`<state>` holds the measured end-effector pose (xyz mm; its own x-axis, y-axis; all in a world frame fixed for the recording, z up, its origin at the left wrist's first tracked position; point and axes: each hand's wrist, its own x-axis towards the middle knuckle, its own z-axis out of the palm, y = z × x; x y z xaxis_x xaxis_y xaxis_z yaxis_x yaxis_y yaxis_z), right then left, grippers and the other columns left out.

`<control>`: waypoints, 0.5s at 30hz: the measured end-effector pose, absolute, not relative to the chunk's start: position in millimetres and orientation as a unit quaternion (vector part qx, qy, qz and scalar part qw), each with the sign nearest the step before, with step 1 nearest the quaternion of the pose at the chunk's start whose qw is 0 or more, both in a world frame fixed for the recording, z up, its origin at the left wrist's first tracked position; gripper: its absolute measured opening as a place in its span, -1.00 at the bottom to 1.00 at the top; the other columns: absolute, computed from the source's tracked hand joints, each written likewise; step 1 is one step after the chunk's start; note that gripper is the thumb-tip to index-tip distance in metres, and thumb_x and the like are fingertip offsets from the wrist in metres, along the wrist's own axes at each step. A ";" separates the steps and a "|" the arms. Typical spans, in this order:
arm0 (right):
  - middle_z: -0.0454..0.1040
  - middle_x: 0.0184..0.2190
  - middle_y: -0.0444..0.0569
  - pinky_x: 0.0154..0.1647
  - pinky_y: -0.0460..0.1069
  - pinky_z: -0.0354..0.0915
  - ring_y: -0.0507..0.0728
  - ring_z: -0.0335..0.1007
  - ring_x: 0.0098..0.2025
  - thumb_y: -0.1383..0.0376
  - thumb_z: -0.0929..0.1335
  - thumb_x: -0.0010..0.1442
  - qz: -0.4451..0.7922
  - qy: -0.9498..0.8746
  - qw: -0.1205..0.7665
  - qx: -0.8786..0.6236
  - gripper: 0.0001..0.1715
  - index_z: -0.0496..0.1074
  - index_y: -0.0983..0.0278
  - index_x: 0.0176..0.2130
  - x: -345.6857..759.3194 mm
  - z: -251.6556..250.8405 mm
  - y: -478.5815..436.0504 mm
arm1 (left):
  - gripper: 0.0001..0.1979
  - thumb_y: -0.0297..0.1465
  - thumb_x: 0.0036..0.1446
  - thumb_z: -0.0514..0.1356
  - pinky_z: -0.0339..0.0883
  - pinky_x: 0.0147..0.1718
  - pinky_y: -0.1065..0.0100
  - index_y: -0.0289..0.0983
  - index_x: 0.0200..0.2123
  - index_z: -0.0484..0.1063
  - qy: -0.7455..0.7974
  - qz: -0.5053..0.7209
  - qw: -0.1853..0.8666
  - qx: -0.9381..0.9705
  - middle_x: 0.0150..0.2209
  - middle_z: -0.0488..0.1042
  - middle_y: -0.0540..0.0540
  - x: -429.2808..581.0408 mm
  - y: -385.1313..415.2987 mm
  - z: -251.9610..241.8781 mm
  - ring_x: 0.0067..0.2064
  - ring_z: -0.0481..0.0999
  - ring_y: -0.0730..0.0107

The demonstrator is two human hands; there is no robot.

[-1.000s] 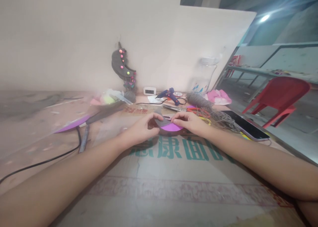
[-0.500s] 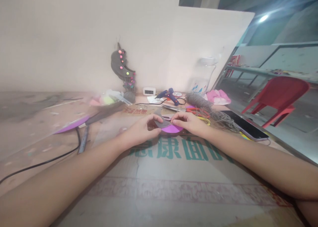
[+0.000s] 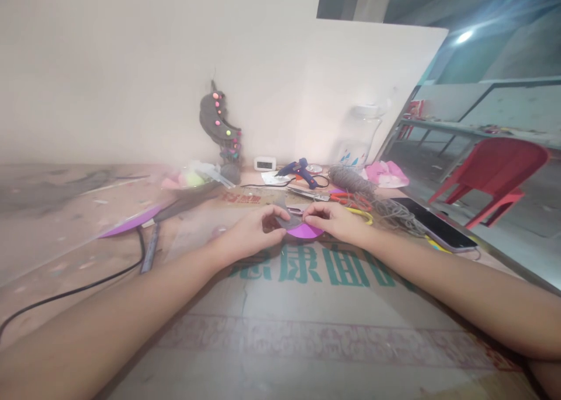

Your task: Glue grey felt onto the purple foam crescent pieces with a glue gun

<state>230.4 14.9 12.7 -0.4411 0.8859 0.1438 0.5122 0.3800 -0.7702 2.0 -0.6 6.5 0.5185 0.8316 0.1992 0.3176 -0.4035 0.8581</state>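
Observation:
My left hand [image 3: 254,232] and my right hand [image 3: 333,220] meet at the middle of the table, both pinching a small grey cut-out piece [image 3: 287,220]. Under it lies a pink-purple foam disc [image 3: 305,231], resting on a flattened cardboard sheet [image 3: 307,306] printed with green characters. Both forearms stretch forward over the cardboard. The fingertips of each hand are pressed together on the grey piece.
Behind the hands lie scissors with red handles [image 3: 337,197], a blue glue gun [image 3: 300,170], grey yarn [image 3: 355,184], a small white clock [image 3: 265,163] and a dark decorated crescent [image 3: 217,122]. A phone [image 3: 438,230] lies to the right, a black cable [image 3: 79,286] and a purple sheet [image 3: 127,222] to the left. A red chair [image 3: 495,172] stands beyond.
The hands have closed in slightly on the grey piece and the view has shifted a little; the piece stays over the pink disc.

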 end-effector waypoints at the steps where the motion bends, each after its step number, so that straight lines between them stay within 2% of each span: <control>1: 0.33 -0.48 -0.12 -0.45 -0.09 0.12 -0.01 0.18 -0.46 0.21 0.30 0.11 0.325 -0.784 0.278 -0.450 -0.76 0.41 0.35 -0.34 229.3 13.4 13.9 | -0.72 -0.42 0.00 0.11 0.25 -0.37 0.43 -0.25 -0.15 0.33 0.365 0.324 0.402 0.775 -0.35 0.38 0.00 1.7 -0.2 6.6 -0.36 0.36 0.47; 4: 0.34 -0.49 -0.11 -0.46 -0.09 0.12 0.00 0.18 -0.47 0.22 0.29 0.10 0.306 -0.794 0.267 -0.452 -0.78 0.41 0.34 -0.35 226.7 14.9 11.1 | -0.74 -0.43 0.03 0.08 0.24 -0.33 0.41 -0.26 -0.16 0.35 0.361 0.333 0.396 0.776 -0.31 0.39 -0.02 0.8 0.9 6.8 -0.32 0.36 0.44; 9: 0.39 -0.46 -0.09 -0.43 -0.09 0.16 0.02 0.22 -0.44 0.23 0.28 0.11 0.290 -0.804 0.266 -0.446 -0.79 0.42 0.33 -0.35 226.9 13.6 10.5 | -0.76 -0.28 0.14 0.04 0.23 -0.34 0.39 -0.26 -0.21 0.38 0.381 0.336 0.368 0.779 -0.34 0.40 -0.02 0.6 2.0 7.2 -0.34 0.35 0.43; 15: 0.44 -0.40 -0.06 -0.35 -0.06 0.21 0.04 0.28 -0.38 0.24 0.28 0.12 0.277 -0.806 0.274 -0.445 -0.79 0.43 0.32 -0.35 227.4 11.8 11.3 | -0.79 -0.31 0.17 0.02 0.19 -0.35 0.41 -0.25 -0.22 0.37 0.385 0.331 0.355 0.785 -0.35 0.37 0.01 -0.4 1.0 9.1 -0.36 0.31 0.46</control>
